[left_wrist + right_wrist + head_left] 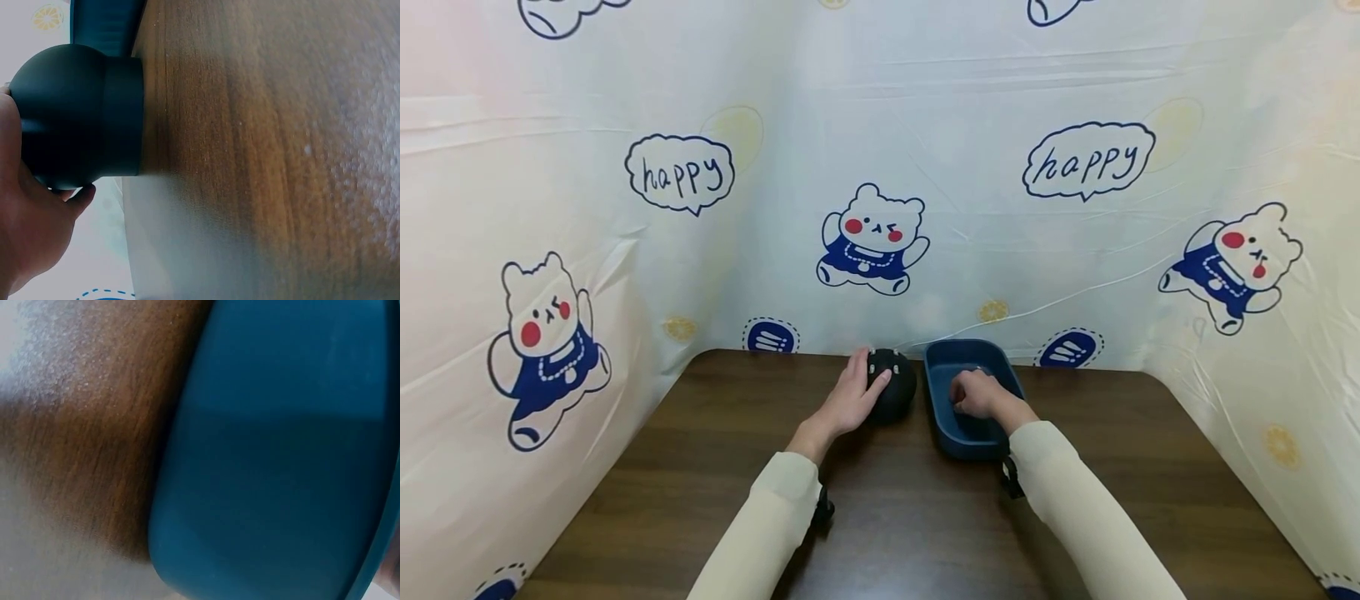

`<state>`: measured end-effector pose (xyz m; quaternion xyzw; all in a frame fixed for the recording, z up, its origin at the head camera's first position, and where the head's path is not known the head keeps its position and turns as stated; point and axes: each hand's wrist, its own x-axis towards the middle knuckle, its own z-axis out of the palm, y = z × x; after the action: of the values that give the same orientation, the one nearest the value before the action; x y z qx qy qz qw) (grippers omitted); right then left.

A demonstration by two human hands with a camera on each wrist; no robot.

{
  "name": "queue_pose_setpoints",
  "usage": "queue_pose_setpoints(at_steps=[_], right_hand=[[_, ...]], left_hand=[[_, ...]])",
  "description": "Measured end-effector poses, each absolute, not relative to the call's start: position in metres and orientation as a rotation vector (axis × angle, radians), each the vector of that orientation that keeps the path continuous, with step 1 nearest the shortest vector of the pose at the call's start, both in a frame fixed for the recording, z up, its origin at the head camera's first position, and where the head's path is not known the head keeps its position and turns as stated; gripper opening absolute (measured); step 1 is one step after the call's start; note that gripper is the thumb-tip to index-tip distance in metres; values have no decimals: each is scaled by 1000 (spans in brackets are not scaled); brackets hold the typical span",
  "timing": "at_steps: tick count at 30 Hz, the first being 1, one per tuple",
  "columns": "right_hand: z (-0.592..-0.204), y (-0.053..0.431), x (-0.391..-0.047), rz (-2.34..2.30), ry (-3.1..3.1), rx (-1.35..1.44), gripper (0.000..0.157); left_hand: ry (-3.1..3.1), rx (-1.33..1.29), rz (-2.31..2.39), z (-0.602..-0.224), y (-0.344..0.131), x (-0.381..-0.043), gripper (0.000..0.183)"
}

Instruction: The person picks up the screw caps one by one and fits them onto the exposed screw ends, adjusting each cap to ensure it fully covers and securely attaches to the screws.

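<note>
A black ball-shaped object (892,398) with a short cylindrical base stands upright on the table, several small pale spots on its top. My left hand (852,392) holds it from the left, thumb on the near side and fingers over the far side; the left wrist view shows the same hand (34,212) against its rounded body (69,119). To its right sits a deep blue rectangular tray (958,443). Inside that tray is my right hand (977,394), fingers bent downward; their tips are hidden. The right wrist view is mostly the tray's outer wall (269,475).
A brown wood-grain table (910,525) lies under everything. Behind and beside it hangs a pale curtain (970,250) printed with bears and lettering, close to the table's back edge. The tray's raised rim surrounds my right hand.
</note>
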<state>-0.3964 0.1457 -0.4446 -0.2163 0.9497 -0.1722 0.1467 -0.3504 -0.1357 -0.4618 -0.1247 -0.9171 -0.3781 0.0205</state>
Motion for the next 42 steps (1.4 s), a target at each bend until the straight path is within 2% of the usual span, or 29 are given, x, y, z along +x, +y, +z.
queue_pose_setpoints(at_steps=[21, 29, 42], right_hand=[[-449, 136, -397, -546, 2770, -718, 5], [-447, 148, -398, -792, 2734, -655, 4], [-437, 152, -385, -1258, 2595, -393, 17]], left_hand=[[-2800, -395, -1180, -470, -145, -352, 85], [-2798, -420, -1189, -468, -136, -355, 86], [-2798, -421, -1187, -470, -136, -357, 90]])
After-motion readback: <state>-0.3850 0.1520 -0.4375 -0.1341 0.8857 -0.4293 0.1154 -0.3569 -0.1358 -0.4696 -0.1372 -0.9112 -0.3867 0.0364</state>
